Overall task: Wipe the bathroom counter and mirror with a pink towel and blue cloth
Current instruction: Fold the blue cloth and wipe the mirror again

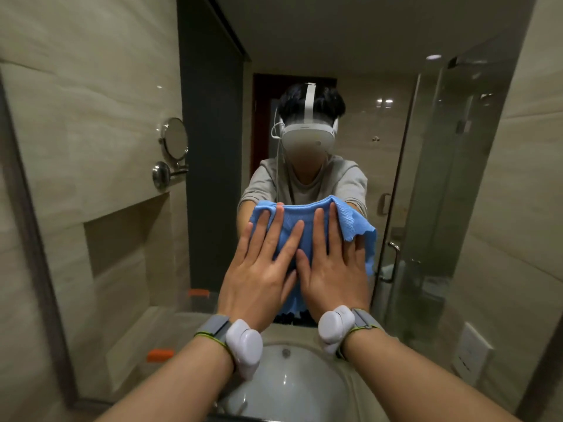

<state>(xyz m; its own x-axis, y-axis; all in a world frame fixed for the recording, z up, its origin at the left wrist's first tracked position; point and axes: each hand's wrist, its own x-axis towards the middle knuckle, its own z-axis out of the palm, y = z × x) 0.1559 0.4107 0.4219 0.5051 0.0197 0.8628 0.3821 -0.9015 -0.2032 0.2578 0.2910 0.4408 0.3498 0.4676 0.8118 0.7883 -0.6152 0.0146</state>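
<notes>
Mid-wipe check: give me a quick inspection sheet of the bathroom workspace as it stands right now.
Surface: mirror with the cloth on it; counter and sink below it.
Job's things: blue cloth spread against mirror; pink towel not seen.
Clutter: small orange item on counter, left of sink.
Grippers: left hand and right hand press the cloth, fingers straight.
Cables: headset cable seen in reflection only.
Surroundings: round wall mirror at left; glass shower door reflected at right.

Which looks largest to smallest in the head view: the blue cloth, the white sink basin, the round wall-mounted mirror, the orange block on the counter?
1-2. Blue cloth and white sink basin: alike, both partly hidden, basin nearer; unranked.
3. Round wall-mounted mirror.
4. Orange block.
</notes>
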